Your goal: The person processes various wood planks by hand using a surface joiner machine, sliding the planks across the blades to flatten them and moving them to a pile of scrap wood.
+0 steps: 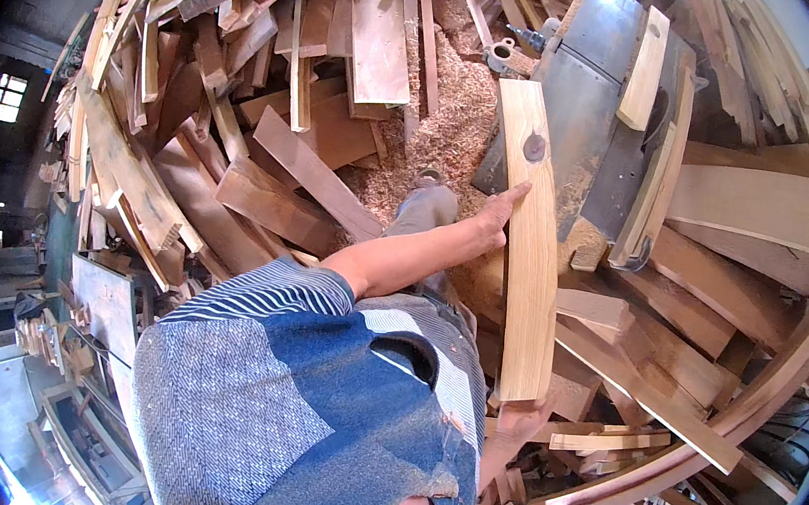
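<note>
A long pale wooden board (531, 267) with a dark knot near its far end lies lengthwise in front of me. My left hand (498, 218) grips its left edge about midway, one finger along the edge and the others hidden beneath. At the near end, my right hand (522, 421) holds the board from below, most of its fingers covered by the wood. The board's far end reaches over the left side of a grey metal machine table (582, 98), probably a planer. On that table rests a shorter wooden piece (645, 70).
Wood shavings (461, 109) cover the floor ahead. A high heap of offcuts (319, 123) rises on the left. More boards (720, 288) are stacked to the right, with a long curved plank (755, 412) beside them. A patchwork apron (307, 411) covers my front.
</note>
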Demonstrator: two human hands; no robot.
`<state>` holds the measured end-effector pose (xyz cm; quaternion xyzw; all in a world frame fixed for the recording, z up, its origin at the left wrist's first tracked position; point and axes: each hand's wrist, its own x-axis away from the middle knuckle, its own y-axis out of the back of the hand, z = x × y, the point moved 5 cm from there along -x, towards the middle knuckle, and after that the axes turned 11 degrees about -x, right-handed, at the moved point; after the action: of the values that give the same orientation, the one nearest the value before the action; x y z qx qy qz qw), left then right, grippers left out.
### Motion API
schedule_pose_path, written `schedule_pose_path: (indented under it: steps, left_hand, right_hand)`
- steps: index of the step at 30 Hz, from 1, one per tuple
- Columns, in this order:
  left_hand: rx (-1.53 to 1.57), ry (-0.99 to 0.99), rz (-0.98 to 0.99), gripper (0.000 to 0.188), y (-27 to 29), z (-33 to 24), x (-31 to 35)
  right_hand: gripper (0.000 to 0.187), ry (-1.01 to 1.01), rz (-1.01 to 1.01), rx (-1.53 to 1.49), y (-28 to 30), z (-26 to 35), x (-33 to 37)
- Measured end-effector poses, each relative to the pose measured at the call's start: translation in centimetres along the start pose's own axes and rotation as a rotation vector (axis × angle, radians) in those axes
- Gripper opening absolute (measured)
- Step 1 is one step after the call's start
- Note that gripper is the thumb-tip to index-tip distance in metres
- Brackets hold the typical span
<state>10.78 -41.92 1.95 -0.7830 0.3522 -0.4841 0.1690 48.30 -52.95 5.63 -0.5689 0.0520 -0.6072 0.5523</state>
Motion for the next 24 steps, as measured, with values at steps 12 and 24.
schedule_pose_path:
  steps: [12, 24]
  left_hand:
    - [-1.249, -0.025, -0.139, 0.071, 6.0, -4.0, -6.7]
    - [-1.737, -0.558, -0.294, 0.045, 1.4, -27.4, -8.8]
  right_hand:
    - [0.052, -0.095, -0.226, 0.080, 0.0, -8.6, -5.3]
    - [0.048, 0.103, -0.168, 0.282, -5.4, -12.1, -19.0]
